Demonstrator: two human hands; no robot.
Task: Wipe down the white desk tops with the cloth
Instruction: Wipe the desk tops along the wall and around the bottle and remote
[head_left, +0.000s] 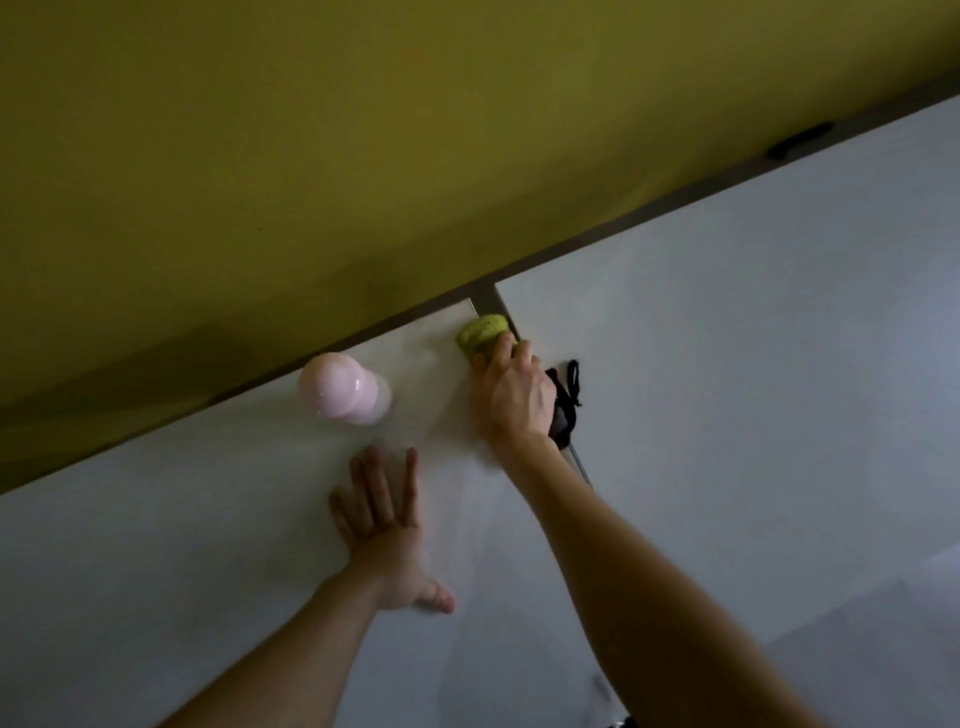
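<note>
Two white desk tops meet at a narrow seam: the left desk top (156, 571) and the right desk top (753, 338). My right hand (511, 397) grips a yellow-green cloth (480, 332) at the far end of that seam, close to the back edge. The cloth sticks out past my fingers and lies on the left desk's far right corner. My left hand (387, 525) rests flat on the left desk top, fingers straight and spread, holding nothing.
A pink rounded bottle (343, 389) stands on the left desk near the back edge, left of the cloth. A black cord or strap (566, 400) lies on the seam beside my right wrist. An olive-yellow wall (363, 156) rises behind the desks.
</note>
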